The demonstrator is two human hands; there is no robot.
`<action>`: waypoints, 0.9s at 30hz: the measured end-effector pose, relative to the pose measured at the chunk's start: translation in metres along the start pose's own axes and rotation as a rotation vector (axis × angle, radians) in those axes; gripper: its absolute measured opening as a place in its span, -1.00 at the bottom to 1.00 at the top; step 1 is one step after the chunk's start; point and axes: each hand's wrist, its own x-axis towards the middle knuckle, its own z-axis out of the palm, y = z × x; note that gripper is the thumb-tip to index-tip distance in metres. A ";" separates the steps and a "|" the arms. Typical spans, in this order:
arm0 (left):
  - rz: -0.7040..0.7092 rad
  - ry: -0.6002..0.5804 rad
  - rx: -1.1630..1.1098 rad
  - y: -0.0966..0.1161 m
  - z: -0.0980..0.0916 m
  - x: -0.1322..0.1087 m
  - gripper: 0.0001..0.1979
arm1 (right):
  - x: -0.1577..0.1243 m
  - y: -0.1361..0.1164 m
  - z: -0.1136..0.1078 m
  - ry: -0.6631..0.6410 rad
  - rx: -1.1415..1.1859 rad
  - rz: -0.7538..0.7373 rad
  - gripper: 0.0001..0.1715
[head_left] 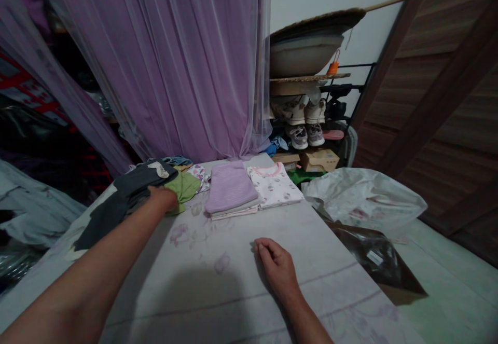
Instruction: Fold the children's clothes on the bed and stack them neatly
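Observation:
My left hand (163, 197) reaches across a pale floral mattress (202, 287) and lies on a dark grey garment (132, 188), right beside a green cloth (184, 187). Its fingers are hidden in the fabric. My right hand (276, 269) rests on the mattress with curled fingers, holding nothing. Farther ahead lie a folded lilac garment (229, 188) on a small stack and a folded white garment (274, 184) with a pink collar and small prints. A patterned white cloth (200, 175) lies between the green cloth and the lilac stack.
A sheer lilac curtain (163, 58) hangs behind the clothes. At the back right, a rack holds shoes (299, 121) and a basin (305, 56), with cardboard boxes (319, 160) below. A white plastic bag (361, 198) and a dark plastic bag (369, 256) lie along the right edge.

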 end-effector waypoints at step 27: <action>-0.204 -0.375 -1.115 0.103 0.051 -0.015 -0.54 | 0.000 -0.002 0.000 -0.020 -0.087 -0.038 -0.73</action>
